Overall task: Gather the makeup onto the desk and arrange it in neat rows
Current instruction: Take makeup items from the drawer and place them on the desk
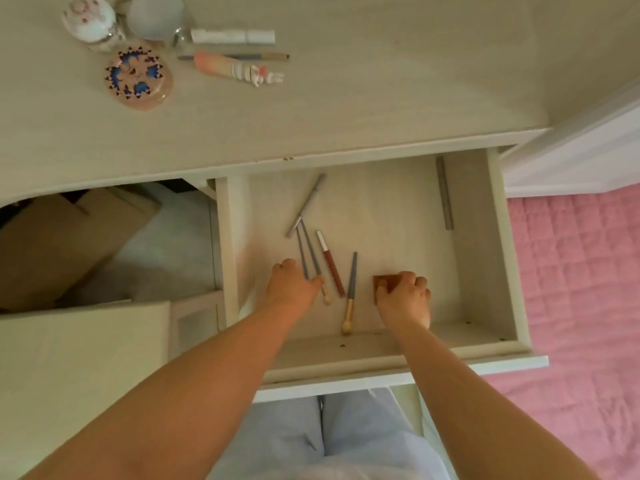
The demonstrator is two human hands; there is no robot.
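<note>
Your left hand [292, 284] grasps two brushes [309, 252]; right hand [403, 296] clenches brown compact [381, 282]. Secure both grips before lifting to worktop [346, 109].

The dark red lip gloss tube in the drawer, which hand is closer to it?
Left. The left hand is just beside the dark red lip gloss tube; the right hand is farther off, gripping a brown block.

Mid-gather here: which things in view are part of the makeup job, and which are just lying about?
Job:
left hand gripping two brushes
right hand gripping brown compact
red lip tube
loose brush
grey pencil
round patterned compact on the desk

Lying about:
cardboard box
pink quilt
</note>
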